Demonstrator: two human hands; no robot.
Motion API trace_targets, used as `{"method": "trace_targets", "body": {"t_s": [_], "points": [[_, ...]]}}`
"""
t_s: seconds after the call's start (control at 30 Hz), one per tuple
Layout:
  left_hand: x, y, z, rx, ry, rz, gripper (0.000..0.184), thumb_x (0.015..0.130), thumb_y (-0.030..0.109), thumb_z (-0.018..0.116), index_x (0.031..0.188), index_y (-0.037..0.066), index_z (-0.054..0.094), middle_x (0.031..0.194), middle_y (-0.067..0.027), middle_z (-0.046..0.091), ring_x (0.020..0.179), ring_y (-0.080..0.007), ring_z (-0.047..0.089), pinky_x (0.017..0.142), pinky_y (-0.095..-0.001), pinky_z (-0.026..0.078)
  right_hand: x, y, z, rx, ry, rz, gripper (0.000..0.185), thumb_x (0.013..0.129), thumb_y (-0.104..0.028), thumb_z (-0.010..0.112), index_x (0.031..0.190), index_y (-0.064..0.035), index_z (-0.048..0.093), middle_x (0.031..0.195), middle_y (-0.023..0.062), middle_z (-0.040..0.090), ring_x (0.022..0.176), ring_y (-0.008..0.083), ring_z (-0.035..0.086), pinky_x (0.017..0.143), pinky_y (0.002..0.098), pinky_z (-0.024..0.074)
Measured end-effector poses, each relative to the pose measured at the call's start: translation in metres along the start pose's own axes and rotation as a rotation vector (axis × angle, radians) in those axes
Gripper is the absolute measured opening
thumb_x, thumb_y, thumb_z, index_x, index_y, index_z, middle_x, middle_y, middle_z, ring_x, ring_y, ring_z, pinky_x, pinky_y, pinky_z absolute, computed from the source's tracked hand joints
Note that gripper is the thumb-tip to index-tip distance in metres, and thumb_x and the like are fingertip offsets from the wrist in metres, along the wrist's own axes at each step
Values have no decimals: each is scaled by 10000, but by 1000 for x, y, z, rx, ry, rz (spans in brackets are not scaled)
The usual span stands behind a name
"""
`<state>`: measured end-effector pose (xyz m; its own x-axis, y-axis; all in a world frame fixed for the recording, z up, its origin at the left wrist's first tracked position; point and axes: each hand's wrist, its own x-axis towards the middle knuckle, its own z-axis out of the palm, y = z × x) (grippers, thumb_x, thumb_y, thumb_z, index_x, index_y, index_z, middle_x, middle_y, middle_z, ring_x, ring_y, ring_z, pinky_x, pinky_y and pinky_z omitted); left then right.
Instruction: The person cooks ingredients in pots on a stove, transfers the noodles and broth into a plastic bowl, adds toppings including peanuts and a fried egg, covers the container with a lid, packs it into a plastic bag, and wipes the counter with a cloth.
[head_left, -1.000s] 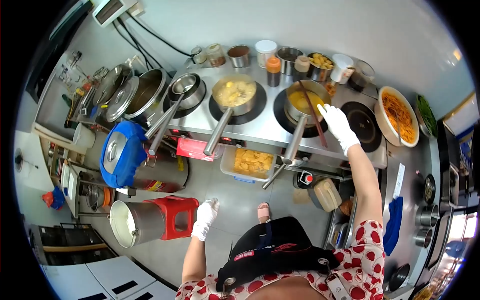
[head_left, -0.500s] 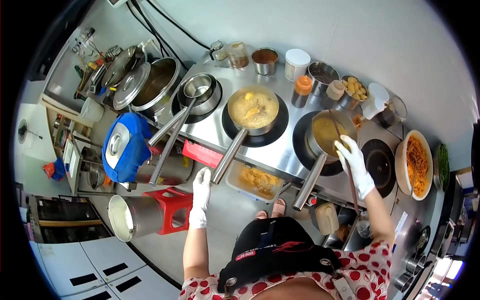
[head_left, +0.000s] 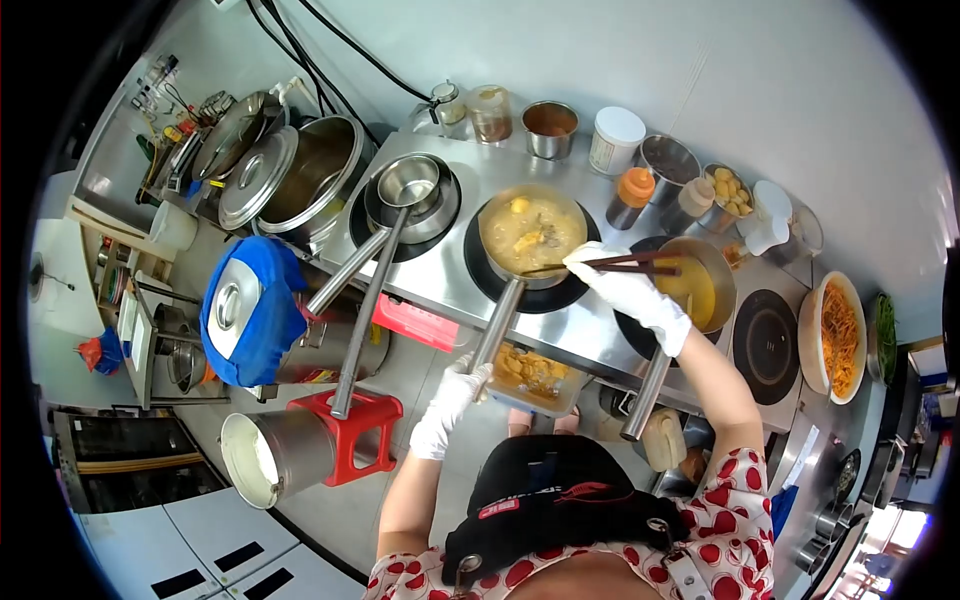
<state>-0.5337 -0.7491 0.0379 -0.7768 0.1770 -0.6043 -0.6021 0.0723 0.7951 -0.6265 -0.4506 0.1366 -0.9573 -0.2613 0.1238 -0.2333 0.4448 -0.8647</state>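
chopsticks (head_left: pixel 650 269) are running nearly level across the view, thin ends pointing left at the near rim of the middle pan (head_left: pixel 545 281), thick ends reaching over the right-hand pan (head_left: pixel 722 287); right hand (head_left: pixel 632 296) is gripping them, forearm (head_left: pixel 722 392) slanting in from lower right, while left hand (head_left: pixel 455 398) is wrapping round the middle pan's handle (head_left: pixel 498 325), which is slanting down and left.

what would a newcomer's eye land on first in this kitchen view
Probably the soup pan near the middle, with the gloved left hand on its handle. Next come the dark chopsticks in the gloved right hand, just right of that pan. The bright red stool also stands out at lower left.
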Motion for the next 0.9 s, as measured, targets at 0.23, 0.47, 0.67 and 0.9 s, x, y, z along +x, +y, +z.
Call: {"method": "trace_targets", "body": {"t_s": [0.23,0.47,0.67,0.9], "points": [[-6,0,11,-46,34,-20,336,909,161,600,1174,-26,517,743,-40,598,476,-88,495,429,-218,383,43,23,29,68,270,12,143,883,-111,600,943,13,640,936,94,654,901,188,621,823,289,480],[-6,6,7,-11,17,-48,281,906,187,608,1098,-8,544,742,-36,601,489,-87,509,427,-224,391,33,-1,-3,0,515,-56,136,893,-113,588,878,16,627,798,87,639,744,168,607,687,282,481],[-6,8,4,-66,-4,-69,297,908,191,605,1122,-5,545,749,-38,607,497,-88,513,434,-225,398,5,24,41,48,380,-19,91,856,-39,621,928,4,656,953,92,654,888,161,625,800,256,499],[-9,10,9,-68,45,-25,279,907,186,605,1118,8,565,746,-31,614,499,-90,517,435,-229,400,-19,-12,36,120,315,108,111,846,-42,634,942,10,652,939,114,657,863,197,638,779,273,501]]}}
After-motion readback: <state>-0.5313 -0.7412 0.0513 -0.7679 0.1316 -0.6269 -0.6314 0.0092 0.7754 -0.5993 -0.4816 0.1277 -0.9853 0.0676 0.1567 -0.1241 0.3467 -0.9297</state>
